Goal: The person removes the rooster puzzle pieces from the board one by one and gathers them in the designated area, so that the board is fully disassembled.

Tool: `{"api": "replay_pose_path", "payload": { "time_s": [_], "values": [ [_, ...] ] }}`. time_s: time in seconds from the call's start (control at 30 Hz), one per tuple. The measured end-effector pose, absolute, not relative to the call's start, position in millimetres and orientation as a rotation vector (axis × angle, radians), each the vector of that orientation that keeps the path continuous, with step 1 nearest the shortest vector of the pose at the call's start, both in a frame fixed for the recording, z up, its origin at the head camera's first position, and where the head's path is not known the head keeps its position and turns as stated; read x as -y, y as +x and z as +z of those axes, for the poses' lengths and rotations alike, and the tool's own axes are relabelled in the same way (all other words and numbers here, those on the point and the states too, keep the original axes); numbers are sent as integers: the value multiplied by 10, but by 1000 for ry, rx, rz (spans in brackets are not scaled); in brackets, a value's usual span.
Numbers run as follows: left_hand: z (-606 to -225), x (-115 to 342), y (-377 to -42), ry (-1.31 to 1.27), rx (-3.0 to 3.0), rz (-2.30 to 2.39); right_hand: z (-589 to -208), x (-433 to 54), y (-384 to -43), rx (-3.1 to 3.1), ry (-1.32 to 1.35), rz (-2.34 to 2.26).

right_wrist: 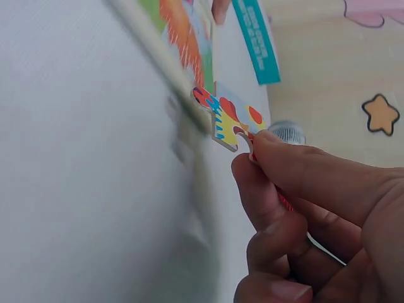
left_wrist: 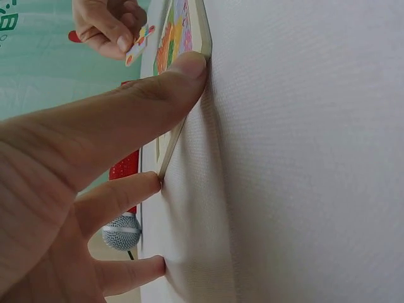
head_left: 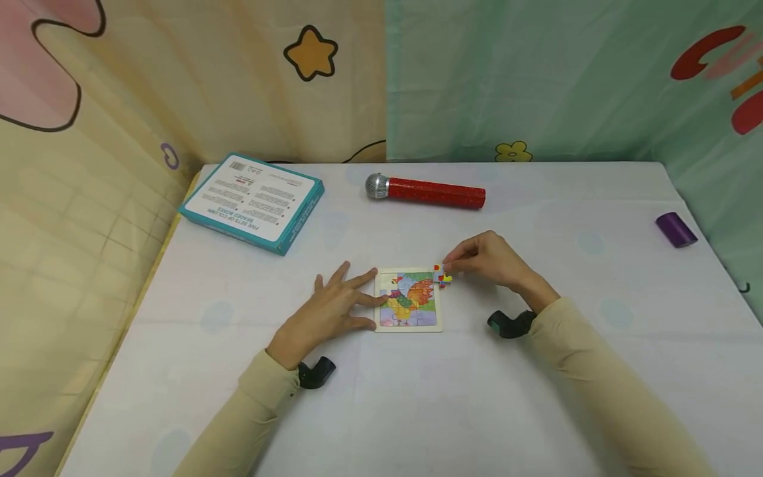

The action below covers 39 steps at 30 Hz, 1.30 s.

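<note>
A small square jigsaw puzzle with a pale wooden frame [head_left: 411,329] lies on the table, filled with a colourful rooster picture. My left hand [head_left: 334,306] has its fingers spread along the frame's left side; one finger reaches over the picture, and in the left wrist view the thumb [left_wrist: 142,95] presses the frame's edge. Between thumb and forefinger my right hand [head_left: 491,262] pinches a puzzle piece [right_wrist: 230,117] with red, yellow and blue patterns. That piece is held above the table at the frame's upper right corner, overlapping it in the right wrist view.
Behind the puzzle lies a red microphone [head_left: 435,192] with a silver head. A flat teal-and-white box [head_left: 250,202] sits at the back left, and a purple cylinder [head_left: 676,230] near the right edge. Curtains [head_left: 536,79] hang along the table's back and sides.
</note>
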<state>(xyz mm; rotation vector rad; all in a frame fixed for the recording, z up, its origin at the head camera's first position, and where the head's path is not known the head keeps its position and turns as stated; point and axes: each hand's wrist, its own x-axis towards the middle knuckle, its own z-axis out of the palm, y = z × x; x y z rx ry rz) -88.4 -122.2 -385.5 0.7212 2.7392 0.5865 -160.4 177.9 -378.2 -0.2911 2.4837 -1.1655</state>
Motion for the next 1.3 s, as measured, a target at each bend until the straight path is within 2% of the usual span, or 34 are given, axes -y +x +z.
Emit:
{"api": "replay_pose_path", "payload": {
  "time_s": [0.27,1.3],
  "values": [
    [-3844,1228,-878,708,-2738,595,-3832,-2042,-1564,-2533,-194,-1078],
    [-3846,1197,-890,692,-2732,580,-3829,-2015,-1521,-2653,-157,-1004]
  ]
}}
